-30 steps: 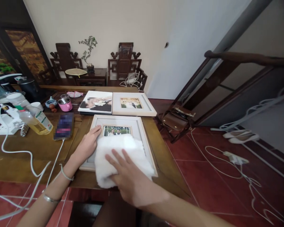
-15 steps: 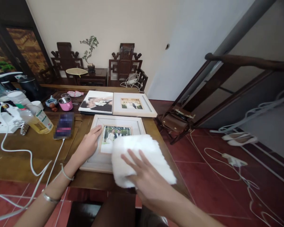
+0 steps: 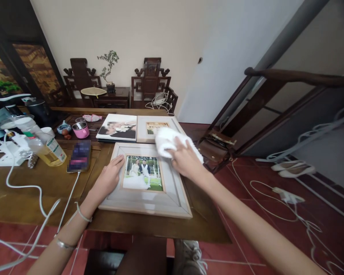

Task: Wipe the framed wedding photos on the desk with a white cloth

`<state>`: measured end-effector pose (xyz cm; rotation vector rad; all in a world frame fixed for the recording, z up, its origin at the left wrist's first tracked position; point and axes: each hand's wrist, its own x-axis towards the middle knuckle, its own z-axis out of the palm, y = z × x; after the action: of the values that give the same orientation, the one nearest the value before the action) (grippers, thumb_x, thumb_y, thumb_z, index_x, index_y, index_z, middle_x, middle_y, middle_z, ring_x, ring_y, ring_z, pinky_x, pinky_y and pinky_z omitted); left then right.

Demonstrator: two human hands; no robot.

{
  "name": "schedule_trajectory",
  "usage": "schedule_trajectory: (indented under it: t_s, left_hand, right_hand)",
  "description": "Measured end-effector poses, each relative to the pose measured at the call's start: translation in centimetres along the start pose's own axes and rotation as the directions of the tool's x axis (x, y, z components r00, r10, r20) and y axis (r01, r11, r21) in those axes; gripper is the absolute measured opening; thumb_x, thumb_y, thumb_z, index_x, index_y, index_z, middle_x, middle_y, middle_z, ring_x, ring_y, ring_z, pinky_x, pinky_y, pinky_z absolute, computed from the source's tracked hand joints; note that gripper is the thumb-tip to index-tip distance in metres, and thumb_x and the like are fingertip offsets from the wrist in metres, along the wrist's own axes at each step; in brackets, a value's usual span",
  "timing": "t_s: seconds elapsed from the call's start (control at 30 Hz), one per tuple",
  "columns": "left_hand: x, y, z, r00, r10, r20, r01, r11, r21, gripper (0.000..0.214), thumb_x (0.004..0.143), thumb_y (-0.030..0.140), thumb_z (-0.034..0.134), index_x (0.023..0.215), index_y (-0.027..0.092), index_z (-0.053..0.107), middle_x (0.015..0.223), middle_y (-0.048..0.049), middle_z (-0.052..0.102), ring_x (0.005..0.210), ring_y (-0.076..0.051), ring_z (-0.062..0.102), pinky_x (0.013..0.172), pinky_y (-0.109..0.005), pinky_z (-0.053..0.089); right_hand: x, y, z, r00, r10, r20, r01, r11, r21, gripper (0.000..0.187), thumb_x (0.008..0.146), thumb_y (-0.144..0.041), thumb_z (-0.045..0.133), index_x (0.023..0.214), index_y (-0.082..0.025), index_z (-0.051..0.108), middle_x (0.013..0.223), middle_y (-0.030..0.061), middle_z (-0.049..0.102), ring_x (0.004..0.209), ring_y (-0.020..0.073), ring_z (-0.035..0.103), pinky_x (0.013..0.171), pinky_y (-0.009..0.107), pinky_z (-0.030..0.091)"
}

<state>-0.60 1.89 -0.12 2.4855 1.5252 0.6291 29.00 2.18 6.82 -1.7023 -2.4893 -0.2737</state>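
Note:
A pale wooden picture frame (image 3: 172, 191) with a wedding photo lies flat on the wooden table (image 3: 43, 183) in front of me. My left hand (image 3: 107, 179) rests flat on the frame's left border, fingers stretched out. My right hand (image 3: 185, 158) presses a white fluffy cloth (image 3: 166, 139) at the frame's far right corner, fingers closed over it. The cloth partly covers a second framed photo (image 3: 149, 128) lying just behind. A photo book (image 3: 117, 128) lies to the left of that second frame.
A phone (image 3: 79, 156) on a white cable, a plastic bottle (image 3: 46, 147), a pink mug (image 3: 80, 130) and a white power strip (image 3: 10, 152) occupy the table's left. Carved chairs (image 3: 151, 82) stand behind. Cables, a brown bag (image 3: 213, 147) and white shoes (image 3: 292, 168) lie on the red tiled floor.
My right hand has swept the cloth from the frame's near edge up to its far right corner, uncovering the photo. My left hand has stayed on the frame's left border.

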Motion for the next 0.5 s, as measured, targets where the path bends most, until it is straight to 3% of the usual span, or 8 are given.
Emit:
schedule_trajectory:
  t_s: [0.1, 0.2, 0.33, 0.4, 0.5]
  left_hand:
    - [0.0, 0.1, 0.1, 1.000, -0.014, -0.021, 0.014, 1.000, -0.003, 0.067, 0.076, -0.006, 0.036, 0.137, 0.017, 0.053, 0.150, -0.0110, 0.048, 0.141, -0.022, 0.041, 0.118, -0.043, 0.034]
    - [0.1, 0.0, 0.2, 1.000, -0.019, -0.023, 0.019, 1.000, -0.004, 0.067, 0.077, -0.006, 0.036, 0.138, 0.017, 0.052, 0.150, -0.0111, 0.048, 0.141, -0.022, 0.041, 0.118, -0.043, 0.034]
    - [0.1, -0.1, 0.2, 1.000, -0.006, 0.003, 0.006, 1.000, 0.005, 0.068, 0.075, -0.006, 0.036, 0.138, 0.013, 0.051, 0.151, -0.0134, 0.045, 0.142, -0.023, 0.039, 0.118, -0.043, 0.033]
    - [0.1, -0.2, 0.2, 1.000, 0.019, 0.019, -0.019, 1.000, 0.005, 0.070, 0.074, -0.007, 0.036, 0.139, 0.013, 0.050, 0.152, -0.0139, 0.044, 0.143, -0.023, 0.038, 0.118, -0.044, 0.034]
    - [0.1, -0.3, 0.0, 0.999, 0.041, 0.023, -0.041, 0.999, 0.002, 0.073, 0.073, -0.007, 0.037, 0.140, 0.017, 0.048, 0.152, -0.0127, 0.044, 0.143, -0.023, 0.038, 0.118, -0.045, 0.033]
  right_hand:
    - [-1.8, -1.8, 0.4, 0.987, -0.145, 0.071, 0.142, 0.989, 0.051, 0.054, 0.073, -0.001, 0.049, 0.121, -0.012, 0.069, 0.145, 0.0157, 0.053, 0.142, 0.0364, 0.033, 0.116, 0.058, 0.027]
    - [-5.8, -4.6, -1.1, 0.975, -0.169, 0.145, 0.153, 0.982, 0.115, 0.047, 0.072, -0.003, 0.051, 0.114, -0.010, 0.073, 0.142, 0.0199, 0.054, 0.140, 0.0382, 0.036, 0.116, 0.054, 0.029]
    - [-10.7, -7.2, -3.9, 0.922, -0.250, 0.296, 0.154, 0.937, 0.312, 0.046, 0.067, -0.005, 0.055, 0.108, -0.012, 0.076, 0.143, 0.0217, 0.052, 0.138, 0.0413, 0.039, 0.114, 0.055, 0.034]
    - [-11.3, -7.5, -4.2, 0.921, -0.250, 0.298, 0.123, 0.914, 0.387, 0.052, 0.068, -0.004, 0.053, 0.113, -0.015, 0.074, 0.144, 0.0196, 0.052, 0.139, 0.0369, 0.039, 0.111, 0.052, 0.040]
    - [-9.1, -6.5, -2.7, 0.967, -0.153, 0.204, 0.070, 0.928, 0.365, 0.060, 0.069, -0.002, 0.050, 0.125, -0.015, 0.068, 0.146, 0.0189, 0.050, 0.142, 0.0336, 0.035, 0.111, 0.052, 0.039]
